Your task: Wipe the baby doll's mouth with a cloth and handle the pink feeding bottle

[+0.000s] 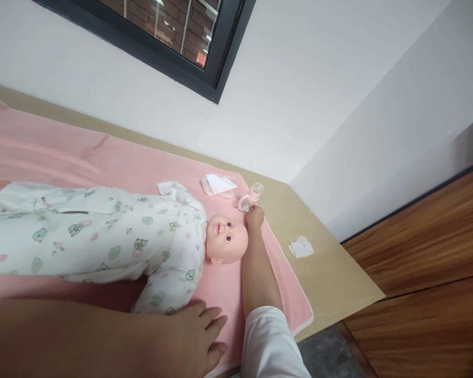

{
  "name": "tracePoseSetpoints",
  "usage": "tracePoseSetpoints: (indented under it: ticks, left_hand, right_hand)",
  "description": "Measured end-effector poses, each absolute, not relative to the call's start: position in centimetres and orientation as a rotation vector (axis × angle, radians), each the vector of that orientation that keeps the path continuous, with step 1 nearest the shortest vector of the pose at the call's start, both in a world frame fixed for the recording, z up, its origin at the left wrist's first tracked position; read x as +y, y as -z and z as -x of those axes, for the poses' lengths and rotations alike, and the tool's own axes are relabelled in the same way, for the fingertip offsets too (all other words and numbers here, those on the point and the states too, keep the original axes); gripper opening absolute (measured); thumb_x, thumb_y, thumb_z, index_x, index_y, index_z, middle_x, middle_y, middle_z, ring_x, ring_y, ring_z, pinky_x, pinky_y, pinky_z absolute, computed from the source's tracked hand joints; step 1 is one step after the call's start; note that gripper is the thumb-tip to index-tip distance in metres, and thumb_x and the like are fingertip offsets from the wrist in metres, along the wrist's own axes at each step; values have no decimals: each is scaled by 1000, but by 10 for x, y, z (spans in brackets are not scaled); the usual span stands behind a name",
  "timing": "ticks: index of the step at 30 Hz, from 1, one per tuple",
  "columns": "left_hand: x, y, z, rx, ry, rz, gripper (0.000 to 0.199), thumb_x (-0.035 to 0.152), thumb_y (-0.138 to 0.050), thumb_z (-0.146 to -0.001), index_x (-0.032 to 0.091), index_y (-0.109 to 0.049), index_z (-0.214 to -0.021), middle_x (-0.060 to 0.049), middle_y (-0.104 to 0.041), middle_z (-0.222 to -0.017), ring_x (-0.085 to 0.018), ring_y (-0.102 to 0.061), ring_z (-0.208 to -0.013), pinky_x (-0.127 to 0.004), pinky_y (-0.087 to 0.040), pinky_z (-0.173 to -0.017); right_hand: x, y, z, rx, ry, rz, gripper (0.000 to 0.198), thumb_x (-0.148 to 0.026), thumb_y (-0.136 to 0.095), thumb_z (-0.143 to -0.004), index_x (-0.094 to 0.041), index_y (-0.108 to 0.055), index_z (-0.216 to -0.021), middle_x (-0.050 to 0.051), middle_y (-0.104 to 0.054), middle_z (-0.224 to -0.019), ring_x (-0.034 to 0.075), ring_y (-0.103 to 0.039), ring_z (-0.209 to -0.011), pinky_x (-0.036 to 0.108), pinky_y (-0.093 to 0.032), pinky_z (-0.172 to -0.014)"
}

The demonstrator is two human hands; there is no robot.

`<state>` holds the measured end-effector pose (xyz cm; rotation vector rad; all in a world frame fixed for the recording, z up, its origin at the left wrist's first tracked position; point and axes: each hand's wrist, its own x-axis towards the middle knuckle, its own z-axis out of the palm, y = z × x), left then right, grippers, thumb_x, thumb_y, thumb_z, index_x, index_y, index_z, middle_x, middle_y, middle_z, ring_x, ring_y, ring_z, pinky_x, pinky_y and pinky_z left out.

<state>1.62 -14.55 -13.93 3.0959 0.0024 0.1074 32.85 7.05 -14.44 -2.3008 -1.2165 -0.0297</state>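
A baby doll in a white sleepsuit with green and pink prints lies on its back on a pink blanket, its head toward the right. Beyond the head, my right hand is closed around the side of a small clear baby bottle with a pink collar, which leans to the right. My left hand rests near the doll's sleeve at the front, fingers apart and nothing in them. Whether it touches the sleeve I cannot tell.
A folded white tissue on a clear packet lies at the blanket's back edge. Another crumpled white tissue is on the tan table to the right. A wall with a dark-framed window stands behind; wooden panels are at right.
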Motion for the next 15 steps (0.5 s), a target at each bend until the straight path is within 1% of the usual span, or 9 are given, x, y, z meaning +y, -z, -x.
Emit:
tracePoseSetpoints:
  ticks: [3,6,9,11,13,15]
  left_hand:
    - [-145,138,-16,-12,-104,-3089,48,37,-41,-101,15,-63,-138,-23,-54,-147,-37,-57,-128,-48,-49,-87]
    - [-145,140,-15,-25,-133,-3085,47,36,-43,-100,16,-63,-138,-23,-53,-147,-37,-57,-128,-48,-50,-88]
    - [-145,145,-15,-14,-147,-3071,47,37,-46,-99,15,-63,-137,-23,-52,-148,-37,-56,-129,-48,-50,-89]
    - [-145,148,-15,-2,-159,-3046,47,37,-50,-97,15,-64,-136,-24,-52,-148,-38,-55,-130,-49,-49,-91]
    - [-145,149,-14,0,-167,-3024,48,36,-51,-97,15,-63,-138,-25,-51,-148,-39,-54,-131,-50,-47,-92]
    - [-144,149,-13,-19,-177,-3020,49,36,-49,-98,15,-61,-140,-25,-51,-148,-39,-53,-131,-51,-46,-92]
  right_hand:
    - [71,145,-329,-1202,17,2294,29,-13,-50,-90,-14,-74,-106,15,-69,-110,25,-64,-102,30,-45,-84]
    - [70,144,-328,-1162,27,2283,32,-15,-49,-91,-13,-71,-114,18,-67,-117,27,-63,-106,32,-46,-87]
    - [70,143,-326,-1125,48,2260,40,-17,-48,-91,-11,-63,-128,20,-62,-128,29,-60,-114,34,-46,-93]
    - [71,142,-324,-1097,64,2194,49,-14,-47,-89,-11,-55,-137,20,-58,-135,28,-58,-120,33,-45,-96]
    - [71,140,-322,-1056,93,2083,55,-11,-43,-88,-11,-49,-143,19,-54,-142,25,-55,-128,31,-44,-101]
    - [72,138,-319,-1017,126,1965,55,-11,-36,-90,-10,-46,-145,18,-51,-146,23,-50,-135,30,-40,-109]
